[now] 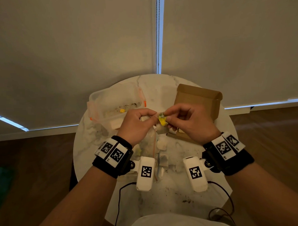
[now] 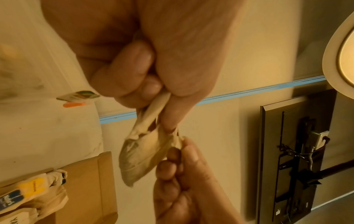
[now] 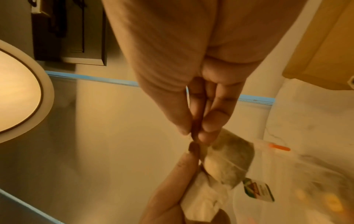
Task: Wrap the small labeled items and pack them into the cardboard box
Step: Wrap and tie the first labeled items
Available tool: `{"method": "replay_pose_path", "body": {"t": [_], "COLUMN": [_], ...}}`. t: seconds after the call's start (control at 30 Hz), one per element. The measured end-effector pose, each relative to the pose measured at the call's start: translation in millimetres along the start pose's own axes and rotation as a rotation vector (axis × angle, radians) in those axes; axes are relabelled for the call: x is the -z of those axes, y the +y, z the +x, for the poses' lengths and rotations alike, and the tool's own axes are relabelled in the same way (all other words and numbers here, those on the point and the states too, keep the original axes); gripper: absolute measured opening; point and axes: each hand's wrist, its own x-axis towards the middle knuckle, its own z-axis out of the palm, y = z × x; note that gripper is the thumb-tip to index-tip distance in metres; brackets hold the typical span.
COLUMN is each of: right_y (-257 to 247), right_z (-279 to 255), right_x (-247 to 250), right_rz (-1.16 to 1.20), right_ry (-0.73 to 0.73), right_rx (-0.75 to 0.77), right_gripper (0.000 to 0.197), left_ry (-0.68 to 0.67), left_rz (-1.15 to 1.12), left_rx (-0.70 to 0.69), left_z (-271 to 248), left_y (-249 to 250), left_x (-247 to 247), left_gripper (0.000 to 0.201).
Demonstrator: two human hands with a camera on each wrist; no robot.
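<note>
Both hands are raised over the table and hold one tea bag with a yellow label between them. My left hand pinches its left side and also holds a crumpled white paper in the palm. My right hand pinches the right corner with thumb and fingertips. The left wrist view shows the tan bag stretched between the left hand and the right fingers. Seen from the right wrist, the right hand meets the left thumb at the bag. The open cardboard box stands behind the right hand and holds labelled items.
A clear plastic container with orange clips sits at the back left of the round marble table. Loose tea bags, white paper pieces and strings lie under the hands. Dark crumbs dot the table's front. Cables hang off the near edge.
</note>
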Motion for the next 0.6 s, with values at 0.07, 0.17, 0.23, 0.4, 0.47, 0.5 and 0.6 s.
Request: {"method": "replay_pose_path", "body": {"t": [0.07,0.17,0.23,0.4,0.47,0.5,0.6], "right_y": [5,8,9,10,6,4,-1], "right_z": [-1,0,2,9,13,15,22], "right_x": [0,1,3,13,15,16,15], "right_rz": [0.013,-0.029,-0.067,-0.122,-0.117,-0.116,-0.094], "right_ry": [0.001,0.004,0.031,0.085,0.085,0.08,0.082], "right_rx": [-0.07,-0.141,-0.14,-0.147,-0.142,-0.136,-0.097], "right_gripper": [0.026,0.013,0.007,0.006,0.007,0.008,0.016], "left_ry": [-0.006,-0.027,-0.023,-0.066,-0.093,-0.106,-0.13], "left_rz": [-0.009,-0.019,-0.015,0.042,0.034,0.023,-0.037], "left_rx": [-0.006,-0.015,-0.01,-0.062,-0.075,-0.069,-0.016], "left_z": [0,-1,-1,0,0,0,-1], "left_y": [1,1,0,2,3,4,4], "left_x": [-1,0,3,12,15,16,15], "left_gripper": [0.015,0.014,0.014,0.03,0.031,0.03,0.025]}}
